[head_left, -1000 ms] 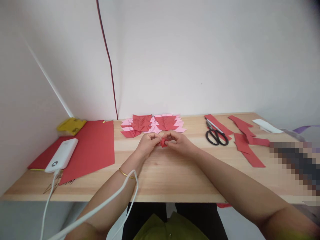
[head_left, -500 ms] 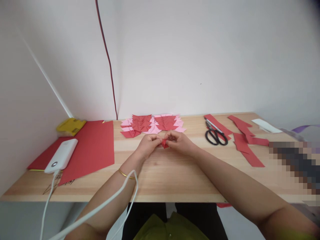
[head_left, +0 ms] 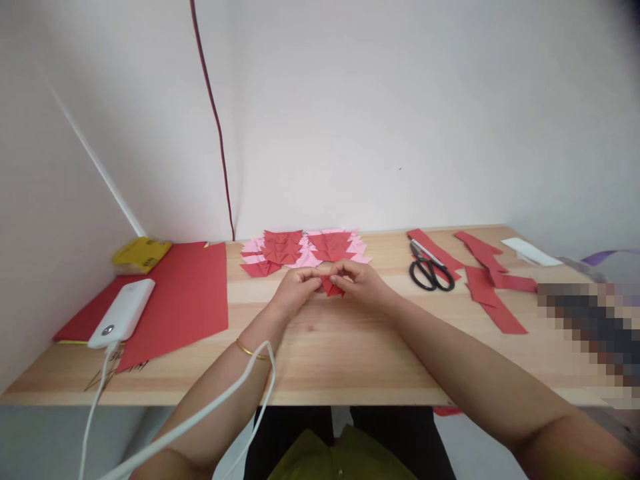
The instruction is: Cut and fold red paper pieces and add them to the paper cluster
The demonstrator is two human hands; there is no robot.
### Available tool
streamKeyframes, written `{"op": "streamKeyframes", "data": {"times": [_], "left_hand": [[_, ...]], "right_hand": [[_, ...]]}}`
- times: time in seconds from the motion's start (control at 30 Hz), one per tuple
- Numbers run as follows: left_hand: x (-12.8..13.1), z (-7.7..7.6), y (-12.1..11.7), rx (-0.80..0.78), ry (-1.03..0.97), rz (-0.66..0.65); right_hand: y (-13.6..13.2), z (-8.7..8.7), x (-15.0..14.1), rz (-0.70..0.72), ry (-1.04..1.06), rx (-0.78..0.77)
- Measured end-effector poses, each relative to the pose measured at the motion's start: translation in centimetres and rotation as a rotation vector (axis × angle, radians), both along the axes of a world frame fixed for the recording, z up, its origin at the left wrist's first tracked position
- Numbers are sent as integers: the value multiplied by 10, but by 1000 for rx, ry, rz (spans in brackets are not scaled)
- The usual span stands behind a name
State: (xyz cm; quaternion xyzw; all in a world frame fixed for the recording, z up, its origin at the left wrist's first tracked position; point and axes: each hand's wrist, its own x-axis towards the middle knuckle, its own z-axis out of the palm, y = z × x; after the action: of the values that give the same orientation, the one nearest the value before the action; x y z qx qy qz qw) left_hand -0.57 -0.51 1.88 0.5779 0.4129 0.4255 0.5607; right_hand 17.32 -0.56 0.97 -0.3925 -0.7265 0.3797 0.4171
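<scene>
A small folded piece of red paper (head_left: pixel 332 287) is pinched between both hands, over the middle of the wooden table (head_left: pixel 325 360). My left hand (head_left: pixel 299 288) grips its left side with thumb and fingers. On the other side, my right hand (head_left: pixel 359 283) pinches the paper's upper right part, and its fingers hide some of the folds. Just beyond the hands lie rows of folded red paper pieces (head_left: pixel 283 247) overlapping folded pink paper pieces (head_left: pixel 361 248).
Black-handled scissors (head_left: pixel 431 275) and a pen lie on red paper at right, near loose red strips (head_left: pixel 500 310). Large red sheets (head_left: pixel 195 300) lie at left under a white power bank (head_left: pixel 123 313). Its white cable (head_left: pixel 200 423) crosses my left forearm. Behind stands a wall.
The red paper between my fingers now shows a wider, flatter face with its lower edge spread out. My thumbs have shifted slightly; both hands stay in about the same place.
</scene>
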Motion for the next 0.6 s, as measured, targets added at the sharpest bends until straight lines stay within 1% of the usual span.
{"op": "streamKeyframes", "data": {"times": [0.1,0.2,0.27,0.47,0.6], "left_hand": [[0,1,-2,99,101,-43],[2,1,-3,163,184,10],[3,0,-4,188,215,53],[4,0,-4,208,203,78],[3,1,-3,218,172,103]], "right_hand": [[0,-1,-1,7,34,-6],[-1,-1,-3,-10,40,19],[-2,0,-4,1,52,-2],[-2,-2,-5,0,94,-16],[2,-6,-4,50,177,-79]]}}
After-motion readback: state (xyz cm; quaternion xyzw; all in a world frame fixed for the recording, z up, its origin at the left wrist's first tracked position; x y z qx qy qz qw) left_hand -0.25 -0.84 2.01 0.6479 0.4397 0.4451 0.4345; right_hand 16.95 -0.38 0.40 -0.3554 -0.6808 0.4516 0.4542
